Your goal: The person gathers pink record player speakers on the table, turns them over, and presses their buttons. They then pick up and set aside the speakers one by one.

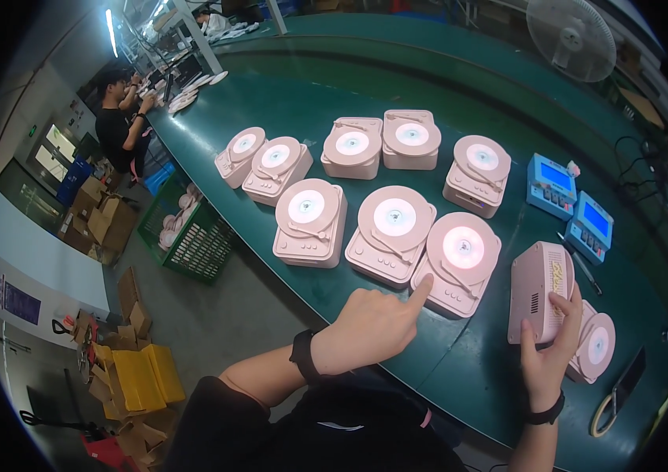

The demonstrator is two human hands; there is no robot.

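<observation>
Pointed-at record player: a pink toy record player [446,293] lies flat on the table [295,102] at its near edge, disc upward, between the left hand and the right-hand group.
Its heading: the button end faces the person; the long axis runs away from the body, leaning a little rightward at the far end. The slim tonearm slants down to the right, and the disc's centre glows whitish.
Held record player: a second pink unit [529,287] is tipped up on its side, long axis roughly upright, slotted panel toward the left, gold-marked face toward the right. Whether its lower edge rests on the table cannot be told.
Left hand [373,326]: back upward, index finger stretched toward the near left corner of the pointed-at record player, on it or just above; the other fingers are curled, and what lies beneath them cannot be seen.
Left arm: enters from the lower left, bent at the elbow, forearm slanting up rightward, black band [304,356] at the wrist.
Right hand [550,362]: clamped on the held record player, thumb on the left, fingers against the gold-marked face; its forearm rises almost straight from the lower edge.
Beside the grip: a partly covered record player [597,348] sits just right of the fingers, disc upward.
Beyond: seven more record players [310,224] and two blue screened devices [552,186].
</observation>
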